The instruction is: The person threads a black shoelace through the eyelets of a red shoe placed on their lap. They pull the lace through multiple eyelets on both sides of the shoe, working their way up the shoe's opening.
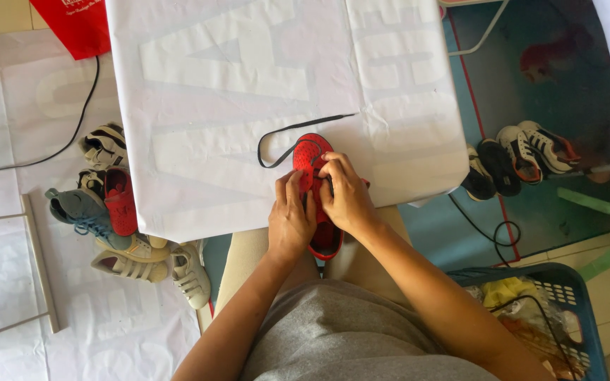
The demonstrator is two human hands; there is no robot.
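On white-covered table: both hands, left & right, closed on red shoe; black lace trailing; shoes on floor.

The red shoe looks like soft cloth with a matt, perforated upper full of small holes. Its black lace is flat woven cloth, also matt. The table is covered with a white sheet, smooth and slightly shiny, with creases near the right edge. The basket beside the near right corner is blue plastic with a grid of holes. The person's shorts are grey matt cloth.
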